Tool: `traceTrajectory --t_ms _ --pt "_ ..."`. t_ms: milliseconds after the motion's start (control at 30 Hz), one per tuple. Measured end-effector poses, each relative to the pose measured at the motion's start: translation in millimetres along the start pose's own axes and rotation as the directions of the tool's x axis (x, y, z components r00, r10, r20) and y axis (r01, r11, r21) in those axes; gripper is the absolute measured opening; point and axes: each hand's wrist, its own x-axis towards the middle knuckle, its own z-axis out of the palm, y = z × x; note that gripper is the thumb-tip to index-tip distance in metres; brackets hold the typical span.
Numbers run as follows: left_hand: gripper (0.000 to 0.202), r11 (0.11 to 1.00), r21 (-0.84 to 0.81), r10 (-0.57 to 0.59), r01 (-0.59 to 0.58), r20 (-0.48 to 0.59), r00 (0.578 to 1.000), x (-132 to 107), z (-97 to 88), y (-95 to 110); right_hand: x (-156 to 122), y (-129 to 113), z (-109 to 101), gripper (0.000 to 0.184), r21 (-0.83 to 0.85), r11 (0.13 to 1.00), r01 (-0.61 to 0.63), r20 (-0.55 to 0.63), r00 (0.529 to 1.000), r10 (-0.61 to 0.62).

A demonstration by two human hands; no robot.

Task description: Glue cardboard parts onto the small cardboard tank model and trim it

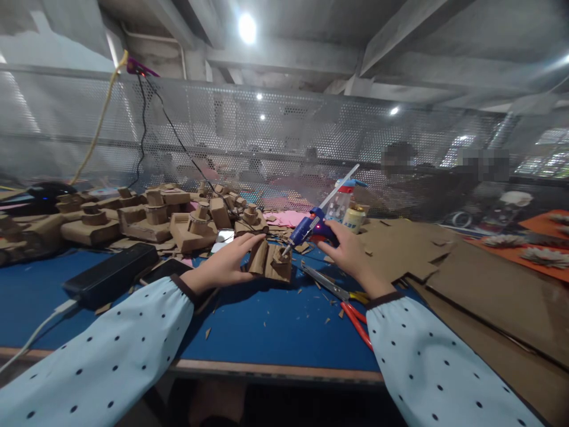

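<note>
My left hand (231, 261) grips a small brown cardboard model (272, 262) that rests on the blue table (275, 326), fingers curled around its left side. My right hand (349, 252) is closed around a blue hot glue gun (310, 226). The gun's nozzle points down-left and touches the top of the cardboard model. A white glue stick juts from the back of the gun toward the upper right. Both arms wear light blue sleeves with dark dots.
Several finished cardboard models (146, 219) are piled at the back left. A black box (111, 274) with a white cable lies left. Red-handled scissors (342, 296) lie under my right wrist. Flat cardboard sheets (466, 279) cover the right side. A perforated metal screen (284, 136) stands behind, with people beyond it.
</note>
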Motion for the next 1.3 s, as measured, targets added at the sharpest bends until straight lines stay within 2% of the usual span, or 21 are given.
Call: traceTrajectory --t_ms 967,1300 --pt "0.084 1.000 0.011 0.000 0.000 0.002 1.000 0.2 -1.6 3.6 0.0 -1.1 -0.1 0.038 0.003 1.000 0.016 -0.023 1.000 -0.016" --pt "0.084 0.999 0.034 -0.009 0.008 0.015 1.000 -0.1 -2.3 4.1 -0.2 2.7 1.6 0.038 -0.027 0.996 0.080 -0.078 0.994 -0.081"
